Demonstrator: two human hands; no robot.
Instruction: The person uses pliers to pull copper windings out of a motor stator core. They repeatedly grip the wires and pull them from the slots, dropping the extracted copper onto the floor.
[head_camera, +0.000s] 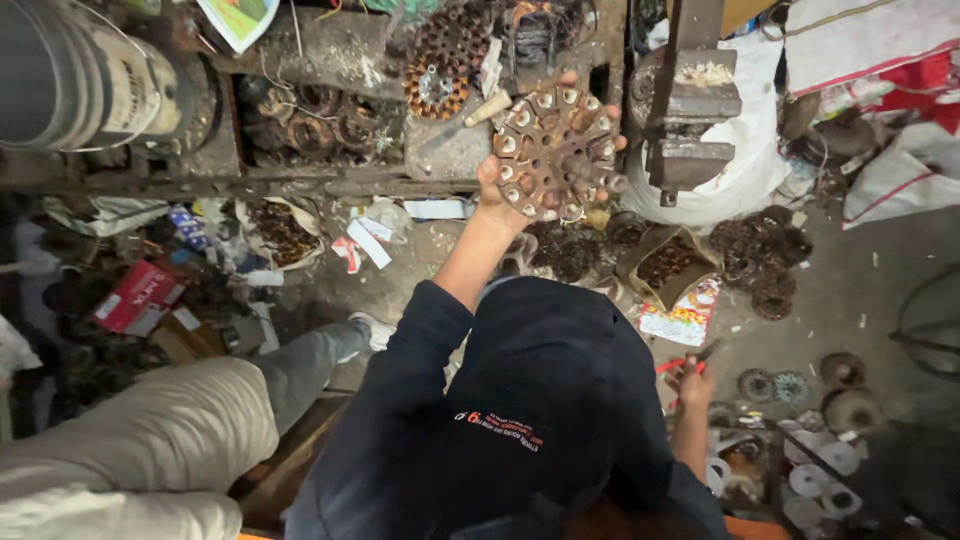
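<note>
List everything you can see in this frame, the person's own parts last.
rusty disc: one, rust-brown with pale slots, held up in front of the bench
stacked discs: several, rust-brown, on the bench top
floor discs: a pile, dark rust, on the floor at right
vise: one, grey, at the bench's right end
bucket: one, grey, upper left
red box: one, on the floor at left
white rings: several, lower right
red-handled tool: one, kind unclear, lower right
trouser leg: one, beige, lower left
left hand: fingers around the rusty disc
right hand: fingers closed on the red-handled tool
</note>
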